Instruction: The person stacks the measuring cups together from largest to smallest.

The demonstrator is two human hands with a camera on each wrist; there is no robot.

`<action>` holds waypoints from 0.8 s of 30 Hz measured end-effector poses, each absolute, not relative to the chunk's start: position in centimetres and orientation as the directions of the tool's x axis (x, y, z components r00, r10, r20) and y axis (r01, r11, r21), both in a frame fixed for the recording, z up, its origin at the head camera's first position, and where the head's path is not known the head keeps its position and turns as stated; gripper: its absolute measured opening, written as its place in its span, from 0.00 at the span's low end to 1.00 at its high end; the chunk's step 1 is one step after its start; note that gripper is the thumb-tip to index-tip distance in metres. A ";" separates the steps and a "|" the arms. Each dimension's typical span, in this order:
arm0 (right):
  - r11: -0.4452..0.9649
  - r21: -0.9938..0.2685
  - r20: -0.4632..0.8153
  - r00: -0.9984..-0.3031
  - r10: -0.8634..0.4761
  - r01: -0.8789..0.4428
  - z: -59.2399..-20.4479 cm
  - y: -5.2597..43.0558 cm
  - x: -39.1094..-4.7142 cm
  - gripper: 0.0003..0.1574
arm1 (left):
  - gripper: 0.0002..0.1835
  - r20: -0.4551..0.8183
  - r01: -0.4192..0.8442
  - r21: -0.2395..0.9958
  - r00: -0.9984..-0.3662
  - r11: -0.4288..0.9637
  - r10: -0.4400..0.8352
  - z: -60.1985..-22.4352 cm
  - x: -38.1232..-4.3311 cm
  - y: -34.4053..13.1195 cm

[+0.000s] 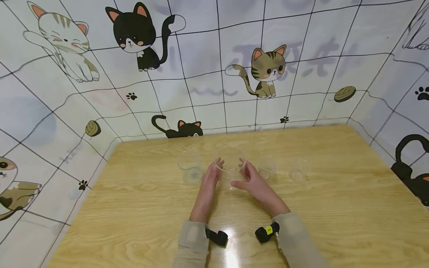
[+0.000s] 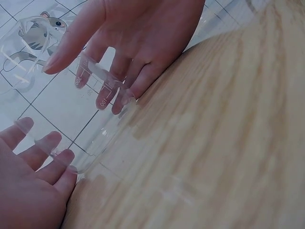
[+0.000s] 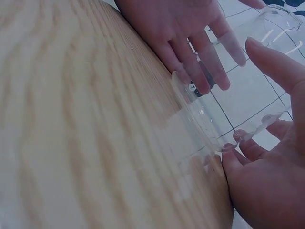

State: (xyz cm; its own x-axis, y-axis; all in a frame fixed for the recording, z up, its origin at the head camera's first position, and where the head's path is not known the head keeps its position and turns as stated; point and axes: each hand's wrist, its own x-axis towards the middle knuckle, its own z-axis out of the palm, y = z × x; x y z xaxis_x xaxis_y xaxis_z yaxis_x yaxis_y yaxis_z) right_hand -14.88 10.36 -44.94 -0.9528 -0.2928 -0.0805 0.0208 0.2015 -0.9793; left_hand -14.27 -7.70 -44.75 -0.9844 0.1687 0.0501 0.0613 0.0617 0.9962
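Head view: left hand (image 1: 210,176) and right hand (image 1: 255,182) flank the beaker (image 1: 230,166) on the desk (image 1: 140,216), fingers (image 3: 209,62) loosely extended against its sides, probably positioning it; next move likely calls for even release.

Four clear vessels (image 1: 230,169), two wrist cameras (image 1: 267,233) and one table (image 1: 140,212).

Grain streaks the pale wooden table (image 1: 134,223), light flaring off its near side, and there they stand, see-through: a large graduated beaker (image 1: 230,168) in the middle, one vessel (image 1: 189,163) to its left, a second vessel (image 1: 267,168) and a third vessel (image 1: 299,172) to its right.
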 end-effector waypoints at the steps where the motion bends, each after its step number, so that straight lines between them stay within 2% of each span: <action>1: 0.213 -0.977 -0.087 -0.952 -0.293 0.024 -44.8 10.4 -14.9 0.57 | 0.28 0.051 0.064 0.995 -0.984 0.071 0.170 -44.9 -14.4 -7.7; 5: 0.230 -0.973 -0.089 -0.941 -0.326 0.012 -44.6 10.7 -14.9 0.57 | 0.25 0.071 0.082 0.995 -0.977 0.051 0.202 -44.9 -14.6 -7.7; 10: 0.231 -0.973 -0.076 -0.932 -0.354 -0.008 -44.8 11.0 -14.9 0.53 | 0.34 0.111 0.107 0.994 -0.954 -0.031 0.280 -43.5 -14.0 -7.5; 14: 0.229 -0.973 -0.073 -0.931 -0.358 -0.012 -44.8 11.0 -15.0 0.51 | 0.38 0.090 0.085 0.996 -0.954 -0.028 0.286 -42.9 -13.5 -7.3; 19: 0.209 -0.978 -0.052 -0.928 -0.369 -0.029 -44.7 11.0 -15.0 0.50 | 0.38 0.088 0.081 0.996 -0.954 -0.035 0.285 -42.8 -13.4 -7.3; 24: 0.288 -0.956 -0.053 -0.936 -0.349 -0.053 -44.8 10.8 -14.7 0.53 | 0.37 0.092 0.079 0.995 -0.948 -0.055 0.304 -42.9 -13.3 -7.4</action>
